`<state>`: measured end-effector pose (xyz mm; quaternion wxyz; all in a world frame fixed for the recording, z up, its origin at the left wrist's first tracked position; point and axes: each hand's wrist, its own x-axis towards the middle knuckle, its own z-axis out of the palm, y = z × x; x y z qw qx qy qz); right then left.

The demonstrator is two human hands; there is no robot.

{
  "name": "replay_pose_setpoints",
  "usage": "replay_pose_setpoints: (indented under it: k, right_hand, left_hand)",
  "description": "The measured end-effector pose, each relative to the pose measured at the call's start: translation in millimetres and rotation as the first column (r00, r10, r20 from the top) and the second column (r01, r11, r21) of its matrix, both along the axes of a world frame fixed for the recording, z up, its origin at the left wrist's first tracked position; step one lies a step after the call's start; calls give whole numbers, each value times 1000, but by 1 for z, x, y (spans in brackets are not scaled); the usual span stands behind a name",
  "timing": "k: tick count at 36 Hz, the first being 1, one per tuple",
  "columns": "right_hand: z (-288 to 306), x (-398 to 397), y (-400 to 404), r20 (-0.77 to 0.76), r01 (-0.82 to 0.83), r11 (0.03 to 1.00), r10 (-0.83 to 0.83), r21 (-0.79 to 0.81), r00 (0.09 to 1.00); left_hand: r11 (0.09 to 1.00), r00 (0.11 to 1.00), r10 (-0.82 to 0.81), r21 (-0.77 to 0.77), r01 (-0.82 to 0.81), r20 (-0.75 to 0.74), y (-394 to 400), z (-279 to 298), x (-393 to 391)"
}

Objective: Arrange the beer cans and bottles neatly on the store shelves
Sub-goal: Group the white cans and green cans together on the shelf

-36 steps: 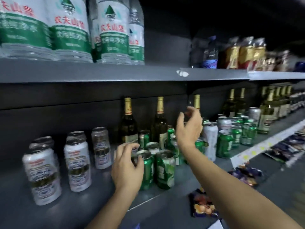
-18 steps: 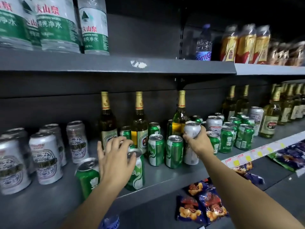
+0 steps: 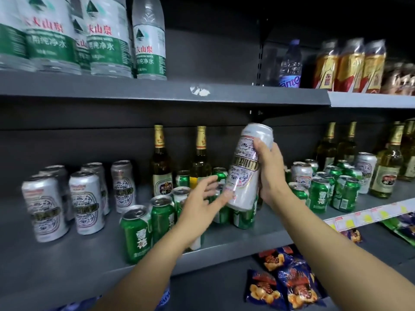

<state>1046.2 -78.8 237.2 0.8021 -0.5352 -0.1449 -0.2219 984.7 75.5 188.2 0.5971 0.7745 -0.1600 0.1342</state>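
My right hand (image 3: 270, 173) grips a tall white beer can (image 3: 246, 164), lifted and tilted above the middle shelf (image 3: 67, 259). My left hand (image 3: 203, 202) is open, its fingers spread just left of the can's lower end, above several short green cans (image 3: 137, 234). Several white cans (image 3: 85, 203) stand in a group on the shelf's left. Two brown beer bottles (image 3: 160, 162) with gold foil necks stand at the back. More green and white cans (image 3: 341, 194) and bottles (image 3: 385, 169) crowd the right part of the shelf.
Large water bottles (image 3: 105, 39) fill the upper shelf (image 3: 157, 90) on the left; a blue-labelled bottle (image 3: 290, 63) and gold-wrapped packs (image 3: 350, 66) stand to the right. Snack bags (image 3: 285, 281) lie on the lower shelf. A price strip (image 3: 368, 215) runs along the right edge.
My right hand has lifted the tall white can off the shelf and tilted it. My left hand has left the green can it touched and moved up and right toward the white can.
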Motion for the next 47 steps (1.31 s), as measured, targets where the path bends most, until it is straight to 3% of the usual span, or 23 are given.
replay_pose_setpoints:
  k: [3,6,9,11,14,17,19,22,24,27,29,31,33,36,39,42,45,47]
  right_hand:
    - [4,-10,41,-74,-290,952,297,98,952]
    - [6,-19,75,-129,-433,895,444,105,887]
    - [10,-25,107,-105,-421,906,424,53,900]
    - [15,-27,127,-41,-318,948,318,17,947]
    - [22,-25,161,12,-76,986,79,-148,997]
    - [24,-28,192,19,25,949,-20,-313,1000]
    - [31,-30,201,-23,-71,930,68,-360,997]
    - [47,-26,203,-143,-347,885,318,-311,937]
    - [54,-24,210,-204,-448,813,399,-372,894]
    - [53,-18,224,-187,-445,770,406,-458,895]
    - [50,-14,233,-142,-394,796,372,-459,917]
    - [44,-9,245,-120,-339,843,318,-418,940]
    - [34,0,261,-126,-247,868,214,-432,969]
    - [15,21,278,-156,-120,819,38,-561,987]
    - [-3,36,286,-211,-110,765,-35,-635,977]
    - [-16,40,288,-276,-185,703,-17,-687,961]
    - [-25,44,291,-304,-228,661,0,-715,953]
    - [-31,49,294,-320,-240,656,-2,-716,947]
  left_hand:
    - [958,965,-219,-218,185,-142,11,14,-13]
    - [919,953,-263,-338,202,-148,35,19,-24]
    - [902,974,-176,-420,102,-141,65,20,-25]
    - [918,994,-14,-396,-29,-107,87,21,-23]
    - [972,979,202,-121,-199,8,114,20,-18]
    - [929,927,360,48,-366,100,135,19,-16]
    - [932,931,361,-41,-359,56,154,19,-17]
    - [932,991,91,-341,-121,-102,184,20,-22]
    - [919,992,13,-388,-62,-128,200,18,-23]
    - [907,990,-11,-417,-51,-144,214,13,-23]
    - [870,990,-23,-491,-47,-137,223,8,-20]
    - [849,989,83,-511,-133,-118,231,5,-15]
    - [822,934,353,-458,-338,-56,242,-2,-6]
    - [683,723,689,-377,-625,49,260,-10,3]
    - [607,574,779,-75,-791,251,274,-13,9]
    - [572,622,686,248,-781,378,280,-11,20]
    - [468,700,616,548,-694,361,279,-9,33]
    - [417,721,607,638,-647,334,277,-11,40]
